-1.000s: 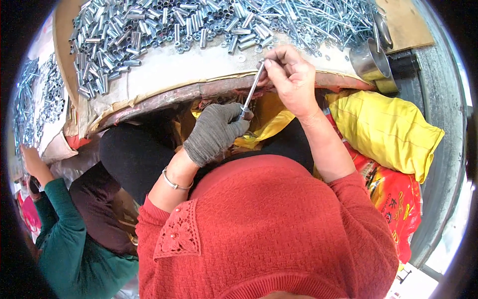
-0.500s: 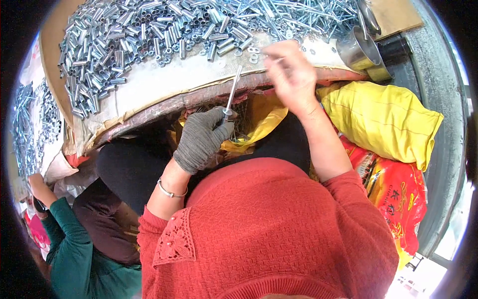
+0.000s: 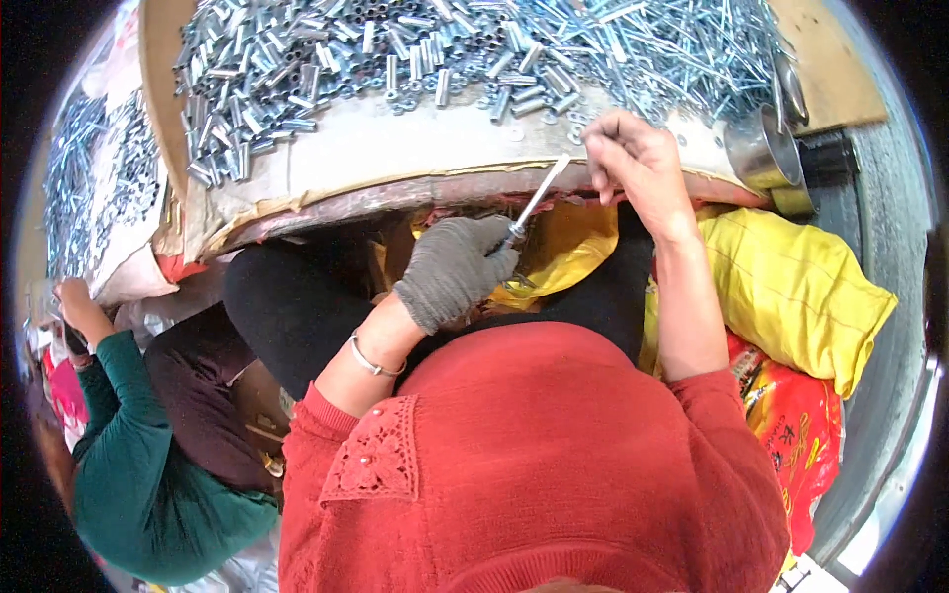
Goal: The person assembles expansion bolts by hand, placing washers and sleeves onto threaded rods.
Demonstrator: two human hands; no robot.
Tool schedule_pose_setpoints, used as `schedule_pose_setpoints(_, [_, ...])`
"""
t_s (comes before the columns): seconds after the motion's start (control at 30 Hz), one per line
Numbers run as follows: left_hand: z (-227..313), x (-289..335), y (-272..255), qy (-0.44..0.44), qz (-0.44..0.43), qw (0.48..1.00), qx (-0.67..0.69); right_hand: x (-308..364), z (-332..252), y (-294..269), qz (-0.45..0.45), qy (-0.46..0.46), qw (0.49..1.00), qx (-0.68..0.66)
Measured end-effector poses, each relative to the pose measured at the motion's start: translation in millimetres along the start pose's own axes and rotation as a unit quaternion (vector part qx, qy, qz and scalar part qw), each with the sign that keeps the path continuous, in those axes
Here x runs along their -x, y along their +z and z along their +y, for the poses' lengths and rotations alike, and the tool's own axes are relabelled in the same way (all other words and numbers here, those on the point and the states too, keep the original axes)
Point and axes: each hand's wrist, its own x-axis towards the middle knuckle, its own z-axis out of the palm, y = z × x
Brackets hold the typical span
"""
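Observation:
My left hand (image 3: 455, 269), in a grey knit glove, is closed around the lower end of a long thin metal bolt (image 3: 541, 193). The bolt's shaft slants up and to the right, and a small flange shows where it leaves the fingers. My bare right hand (image 3: 643, 163) is just right of the bolt's tip, fingers curled and thumb drawn in. Whatever its fingertips hold, if anything, is too small to make out. Flat washers (image 3: 574, 130) lie on the pale worktop edge beside those fingers. Beneath the left hand, an open yellow bag (image 3: 583, 247) sits between my legs.
Piles of short metal tubes (image 3: 316, 69) and long bolts (image 3: 672, 59) cover the worktop. Metal cups (image 3: 761, 148) stand at its right end. A yellow sack (image 3: 791, 287) and a red bag (image 3: 791, 435) are at my right. A person in a green sleeve (image 3: 133, 385) works at my left.
My right hand has come down from the washers toward the bolt's tip, fingers now curled. The bolt leans further right. The whole view has shifted, so the worktop appears further right.

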Motion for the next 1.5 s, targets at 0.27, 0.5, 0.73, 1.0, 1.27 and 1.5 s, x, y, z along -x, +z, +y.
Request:
schedule_pose_setpoints(0.27, [6, 4, -4, 0.036, 0.039, 0.988, -0.147, 8, -14, 9, -0.122, 0.03, 0.992, -0.01])
schedule_pose_setpoints(0.5, [5, 8, -2, 0.061, 0.16, 0.985, 0.026, 27, 2, 63, -0.136, 0.068, 0.976, -0.154])
schedule_pose_setpoints(0.73, [16, 12, -9, 0.054, 0.231, 0.963, 0.128, 14, -5, 100, -0.182, -0.133, 0.971, -0.084])
schedule_pose_setpoints(1.0, [27, 14, -29, -0.007, 0.24, 0.969, 0.053, 37, -5, 66, -0.045, -0.187, 0.973, -0.123])
schedule_pose_setpoints(1.27, [50, 5, -2, 0.015, 0.18, 0.982, -0.046, 36, 20, 31, 0.065, -0.157, 0.976, -0.14])
schedule_pose_setpoints(1.5, [58, -12, 20, 0.132, 0.188, 0.955, -0.186, 37, 20, 17, 0.013, -0.149, 0.985, -0.085])
